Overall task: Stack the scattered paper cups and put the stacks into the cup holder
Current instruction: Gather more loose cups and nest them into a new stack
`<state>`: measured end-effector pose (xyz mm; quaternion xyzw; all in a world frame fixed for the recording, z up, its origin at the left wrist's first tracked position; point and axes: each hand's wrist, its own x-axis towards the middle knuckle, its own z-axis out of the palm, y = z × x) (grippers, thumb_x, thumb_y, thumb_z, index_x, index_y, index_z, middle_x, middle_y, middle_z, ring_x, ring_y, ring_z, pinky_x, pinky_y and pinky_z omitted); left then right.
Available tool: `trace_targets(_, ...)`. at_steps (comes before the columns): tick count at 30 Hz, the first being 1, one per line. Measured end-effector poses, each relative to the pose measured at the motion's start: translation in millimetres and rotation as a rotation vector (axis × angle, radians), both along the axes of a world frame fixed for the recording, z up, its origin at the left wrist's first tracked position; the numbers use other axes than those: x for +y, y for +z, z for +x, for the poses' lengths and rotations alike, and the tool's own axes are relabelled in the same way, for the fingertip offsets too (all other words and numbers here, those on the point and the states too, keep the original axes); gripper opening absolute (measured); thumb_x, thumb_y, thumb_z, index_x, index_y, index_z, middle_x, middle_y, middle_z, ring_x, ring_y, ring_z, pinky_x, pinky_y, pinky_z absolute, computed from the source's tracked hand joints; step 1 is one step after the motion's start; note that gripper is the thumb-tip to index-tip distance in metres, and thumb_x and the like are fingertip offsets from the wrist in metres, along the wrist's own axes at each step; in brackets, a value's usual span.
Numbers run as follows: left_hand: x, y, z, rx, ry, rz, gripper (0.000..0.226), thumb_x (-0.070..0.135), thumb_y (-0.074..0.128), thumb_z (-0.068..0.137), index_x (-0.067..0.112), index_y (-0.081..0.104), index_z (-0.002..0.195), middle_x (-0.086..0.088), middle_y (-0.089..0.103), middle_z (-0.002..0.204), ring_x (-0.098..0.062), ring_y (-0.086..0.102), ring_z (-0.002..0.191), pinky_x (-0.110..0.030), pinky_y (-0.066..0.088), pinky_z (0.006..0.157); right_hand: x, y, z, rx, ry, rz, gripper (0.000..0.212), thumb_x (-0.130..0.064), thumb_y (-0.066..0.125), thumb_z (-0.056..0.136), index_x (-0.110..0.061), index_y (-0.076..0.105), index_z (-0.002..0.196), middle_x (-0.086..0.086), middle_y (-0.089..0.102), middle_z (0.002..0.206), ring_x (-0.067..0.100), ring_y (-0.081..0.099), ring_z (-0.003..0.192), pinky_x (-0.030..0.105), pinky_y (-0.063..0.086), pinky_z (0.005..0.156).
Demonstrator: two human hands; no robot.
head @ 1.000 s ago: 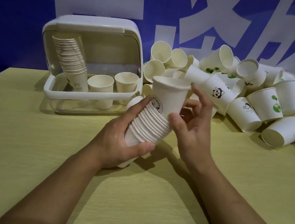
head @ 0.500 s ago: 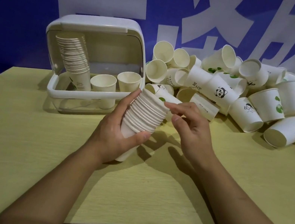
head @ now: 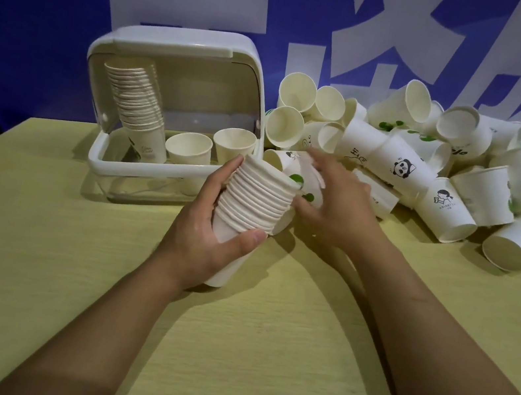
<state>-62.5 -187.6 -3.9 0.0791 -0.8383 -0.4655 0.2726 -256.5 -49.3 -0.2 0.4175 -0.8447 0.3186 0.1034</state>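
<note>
**Over the table, a stack in my grip**

Near me, my left hand (head: 206,240) wraps around the cup stack (head: 253,201). My right hand (head: 332,199), fingers loose, reaches toward the loose cups (head: 404,163). Paper squashes easily, so hold sides softly. Farther left waits the cup holder (head: 152,171).

Cup holder (head: 177,106): sits toward the bench's (head: 32,261) far left corner.
Inside the holder: tall stack (head: 136,102) at its left, two single cups (head: 188,148) to the right of it.
Loose cups (head: 431,168): heaped along the far edge, right of the holder.
Held stack (head: 252,206): mid-bench, in front of the holder, in the left hand (head: 207,233).
Right hand (head: 332,199): just right of that stack, reaching to the heap's near edge.
</note>
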Motion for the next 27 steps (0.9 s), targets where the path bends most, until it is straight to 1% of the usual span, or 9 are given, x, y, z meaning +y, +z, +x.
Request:
trace_targets(2, 0, 0, -1, -0.001, -0.008, -0.01, 0.092, 0.059, 0.074, 0.066, 0.066, 0.025, 0.144, 0.038, 0.05, 0.134, 0.006, 0.053, 0.123, -0.025, 0.046, 0.097, 8, 4, 1, -0.055, 0.023, -0.161, 0.08, -0.044, 0.074, 0.082, -0.036, 0.033, 0.15, -0.01, 0.058, 0.133, 0.013, 0.055, 0.121, 0.048, 0.04, 0.108)
trace_targets(6, 2, 1, 1, -0.031, -0.059, -0.054, 0.094, 0.058, 0.074, 0.066, 0.062, 0.025, 0.146, 0.036, 0.048, 0.138, 0.005, 0.052, 0.126, -0.029, 0.046, 0.1, 23, 12, 14, -0.169, 0.093, -0.583, 0.083, -0.03, 0.078, 0.081, -0.027, 0.032, 0.15, -0.014, 0.052, 0.12, 0.001, 0.057, 0.106, 0.021, 0.051, 0.091)
trace_targets(9, 7, 2, 3, -0.044, -0.098, -0.096, 0.094, 0.056, 0.076, 0.066, 0.065, 0.026, 0.145, 0.032, 0.048, 0.142, 0.001, 0.051, 0.129, -0.031, 0.047, 0.103, 28, 17, 23, -0.21, 0.173, -0.791, 0.089, -0.028, 0.074, 0.078, -0.033, 0.023, 0.151, 0.001, 0.048, 0.123, 0.02, 0.059, 0.108, 0.038, 0.054, 0.095)
trace_targets(12, 8, 2, 3, -0.05, -0.13, -0.118, 0.097, 0.052, 0.079, 0.067, 0.058, 0.028, 0.149, 0.026, 0.046, 0.149, -0.004, 0.048, 0.136, -0.038, 0.045, 0.11, 28, 18, 28, -0.172, 0.229, -0.803, 0.08, -0.023, 0.07, 0.078, -0.032, 0.03, 0.147, 0.008, 0.046, 0.118, 0.028, 0.055, 0.103, 0.044, 0.053, 0.093)
trace_targets(14, 8, 2, 3, -0.056, -0.145, -0.116, 0.098, 0.05, 0.079, 0.067, 0.056, 0.029, 0.151, 0.024, 0.046, 0.151, -0.006, 0.047, 0.138, -0.042, 0.043, 0.112, 28, 18, 31, -0.202, 0.229, -0.76, 0.071, -0.025, 0.068, 0.08, -0.029, 0.039, 0.145, 0.006, 0.048, 0.122, 0.017, 0.055, 0.104, 0.035, 0.053, 0.09)
trace_targets(18, 8, 2, 4, -0.066, -0.154, -0.099, 0.097, 0.049, 0.079, 0.066, 0.058, 0.029, 0.149, 0.031, 0.045, 0.148, 0.001, 0.046, 0.136, -0.032, 0.042, 0.111, 28, 16, 33, -0.286, 0.269, -0.756, 0.06, -0.034, 0.069, 0.082, -0.028, 0.044, 0.136, -0.002, 0.055, 0.129, 0.009, 0.059, 0.103, 0.029, 0.052, 0.086)
trace_targets(21, 8, 2, 4, -0.06, -0.139, -0.088, 0.096, 0.049, 0.079, 0.066, 0.057, 0.031, 0.149, 0.028, 0.047, 0.148, 0.0, 0.047, 0.136, -0.031, 0.041, 0.11, 28, 17, 33, -0.16, 0.115, -0.788, 0.052, -0.033, 0.073, 0.079, -0.026, 0.048, 0.125, -0.015, 0.056, 0.119, 0.007, 0.057, 0.101, 0.029, 0.051, 0.085)
trace_targets(24, 7, 3, 4, -0.066, -0.138, -0.08, 0.096, 0.052, 0.079, 0.066, 0.059, 0.03, 0.149, 0.026, 0.046, 0.149, 0.0, 0.047, 0.136, -0.03, 0.042, 0.108, 28, 19, 33, -0.099, 0.057, -0.93, 0.06, -0.02, 0.077, 0.077, -0.027, 0.04, 0.124, -0.009, 0.051, 0.12, 0.013, 0.056, 0.104, 0.041, 0.051, 0.084)
trace_targets(27, 8, 3, 3, -0.07, -0.151, -0.079, 0.097, 0.053, 0.079, 0.066, 0.06, 0.029, 0.149, 0.024, 0.046, 0.151, -0.003, 0.047, 0.137, -0.035, 0.044, 0.109, 30, 21, 34, -0.17, 0.206, -0.958, 0.073, -0.012, 0.077, 0.077, -0.032, 0.037, 0.135, 0.005, 0.047, 0.126, 0.029, 0.058, 0.11, 0.031, 0.054, 0.083)
